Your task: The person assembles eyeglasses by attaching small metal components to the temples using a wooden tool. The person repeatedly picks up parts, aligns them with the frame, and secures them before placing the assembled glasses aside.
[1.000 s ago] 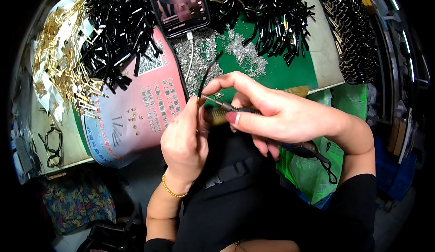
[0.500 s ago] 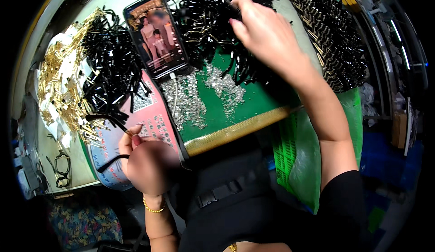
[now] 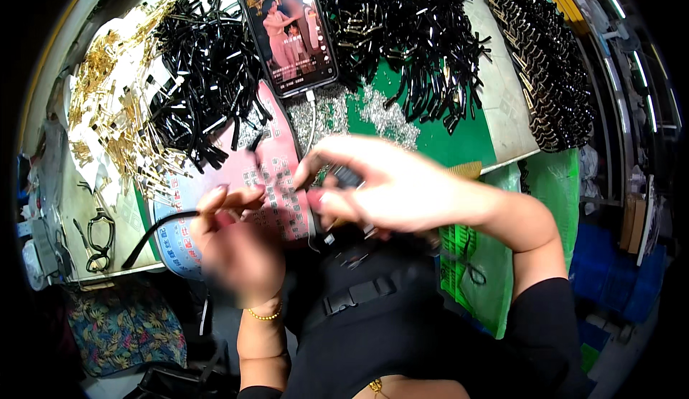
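My left hand (image 3: 240, 252), partly blurred, is closed on a slender black-tipped eyeglass temple (image 3: 159, 230), whose curved end sticks out to the left. Close beside it, at the table's front edge, my right hand (image 3: 395, 191) has its fingers curled, with a dark piece (image 3: 348, 176) showing by them. Motion blur hides what that piece is and whether the fingertips of both hands touch. Past my hands lie small silver metal bits (image 3: 384, 115) on a green mat (image 3: 459, 137). Heaps of black curved temple tips lie at the centre back (image 3: 423, 26) and left (image 3: 204, 62).
A lit phone (image 3: 291, 33) on a white cable stands between the black heaps. Gold metal parts (image 3: 108, 105) lie far left, with eyeglass frames (image 3: 97, 241) in front. Rows of black-and-gold pieces (image 3: 542, 76) lie right, above a green plastic bag (image 3: 549, 198) at the table's edge.
My right hand has come from the far black heap down and left to my left hand. The temple in my left hand is turned. The phone's picture has changed.
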Demonstrator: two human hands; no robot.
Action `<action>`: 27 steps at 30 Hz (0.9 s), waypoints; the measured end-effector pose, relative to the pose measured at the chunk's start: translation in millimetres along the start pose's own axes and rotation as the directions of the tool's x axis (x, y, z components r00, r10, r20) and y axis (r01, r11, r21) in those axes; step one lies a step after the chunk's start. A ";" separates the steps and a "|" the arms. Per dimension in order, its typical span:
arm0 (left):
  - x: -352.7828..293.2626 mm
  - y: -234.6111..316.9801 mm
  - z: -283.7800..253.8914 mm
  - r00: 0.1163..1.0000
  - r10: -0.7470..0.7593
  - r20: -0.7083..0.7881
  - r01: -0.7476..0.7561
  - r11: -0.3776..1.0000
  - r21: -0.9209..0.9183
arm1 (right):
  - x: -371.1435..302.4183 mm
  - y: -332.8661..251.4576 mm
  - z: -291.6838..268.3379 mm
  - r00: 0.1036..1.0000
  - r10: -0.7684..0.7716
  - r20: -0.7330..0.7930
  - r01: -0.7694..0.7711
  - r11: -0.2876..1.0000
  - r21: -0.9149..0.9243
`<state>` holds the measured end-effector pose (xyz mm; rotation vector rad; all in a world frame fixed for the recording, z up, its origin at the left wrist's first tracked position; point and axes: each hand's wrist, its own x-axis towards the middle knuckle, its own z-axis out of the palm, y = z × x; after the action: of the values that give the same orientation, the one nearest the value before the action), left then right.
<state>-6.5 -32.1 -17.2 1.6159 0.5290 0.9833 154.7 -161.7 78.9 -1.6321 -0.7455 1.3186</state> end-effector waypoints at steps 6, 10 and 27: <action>7.6 24.5 2.0 0.881 -0.444 0.166 0.387 0.876 0.289 | -11.6 47.5 26.6 0.975 -0.218 0.044 0.221 0.929 -0.296; 14.5 10.4 -8.5 0.927 -0.332 0.173 0.255 0.898 0.358 | -29.3 48.0 -17.0 0.846 -0.502 -0.181 0.084 0.460 -0.884; 25.9 11.2 1.2 0.931 -0.307 0.199 0.274 0.945 0.179 | 49.3 49.4 -29.1 0.661 -0.668 -0.340 -0.404 0.064 -0.912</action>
<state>7.1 -16.1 1.6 1.6948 0.6759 0.5415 191.7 -147.9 14.4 -2.7576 -1.3746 -0.5851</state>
